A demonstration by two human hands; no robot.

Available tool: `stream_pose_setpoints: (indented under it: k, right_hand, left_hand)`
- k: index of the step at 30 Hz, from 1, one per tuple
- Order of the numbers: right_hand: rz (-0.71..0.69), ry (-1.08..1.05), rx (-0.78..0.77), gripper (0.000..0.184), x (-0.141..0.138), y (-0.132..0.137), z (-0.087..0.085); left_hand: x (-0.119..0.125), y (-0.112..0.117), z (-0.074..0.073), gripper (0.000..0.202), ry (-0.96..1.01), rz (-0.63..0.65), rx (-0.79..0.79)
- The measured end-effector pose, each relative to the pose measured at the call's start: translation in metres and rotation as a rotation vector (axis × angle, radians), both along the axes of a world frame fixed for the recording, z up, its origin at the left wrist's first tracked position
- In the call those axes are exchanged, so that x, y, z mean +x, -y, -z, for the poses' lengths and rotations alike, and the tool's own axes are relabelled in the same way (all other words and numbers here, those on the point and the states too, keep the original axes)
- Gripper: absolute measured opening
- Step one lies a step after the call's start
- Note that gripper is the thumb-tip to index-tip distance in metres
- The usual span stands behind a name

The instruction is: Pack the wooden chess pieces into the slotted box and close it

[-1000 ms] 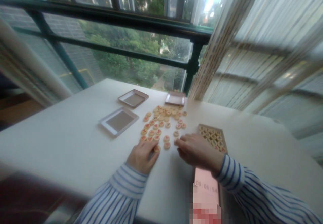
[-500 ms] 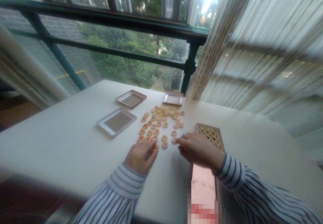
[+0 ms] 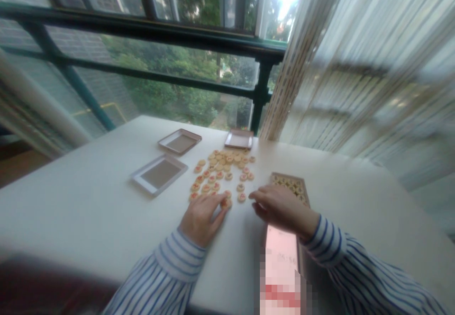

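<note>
Several round wooden game pieces (image 3: pixel 222 168) with red marks lie spread over the white table (image 3: pixel 88 211). My left hand (image 3: pixel 201 218) rests on the table at the near edge of the spread, its fingertips closed on one piece (image 3: pixel 225 203). My right hand (image 3: pixel 282 206) hovers just right of it, fingers curled and pinched together beside a loose piece (image 3: pixel 242 197); what they hold is hidden. A wooden box (image 3: pixel 288 184) filled with more pieces sits behind my right hand.
Three shallow trays stand on the table: a white-rimmed one (image 3: pixel 159 175) at the left, another (image 3: pixel 179 141) behind it, and a third (image 3: pixel 239 139) by the window. A pink device (image 3: pixel 280 253) lies near my right wrist. Curtains (image 3: pixel 337 68) hang at the right.
My view has drifted a little, so everything sits slightly left and higher. My left fingers have reached forward onto a piece; my right hand has stayed in place.
</note>
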State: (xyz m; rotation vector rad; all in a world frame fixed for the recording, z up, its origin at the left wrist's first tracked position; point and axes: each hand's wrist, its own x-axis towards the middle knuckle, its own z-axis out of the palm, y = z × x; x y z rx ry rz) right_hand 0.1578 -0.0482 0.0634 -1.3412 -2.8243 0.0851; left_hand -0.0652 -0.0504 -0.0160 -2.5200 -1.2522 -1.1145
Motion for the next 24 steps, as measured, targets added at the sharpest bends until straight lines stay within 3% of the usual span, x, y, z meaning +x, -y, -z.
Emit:
stream_pose_setpoints:
  k: [13, 24]
  right_hand:
    - [0.095, -0.084, 0.054, 0.024, 0.024, 0.000, -0.001]
    - [0.139, -0.188, 0.076, 0.020, 0.041, 0.001, -0.002]
  left_hand:
    - [0.026, -0.003, -0.018, 0.025, 0.004, 0.022, -0.035]
    - [0.044, -0.009, -0.021, 0.027, 0.014, 0.067, -0.050]
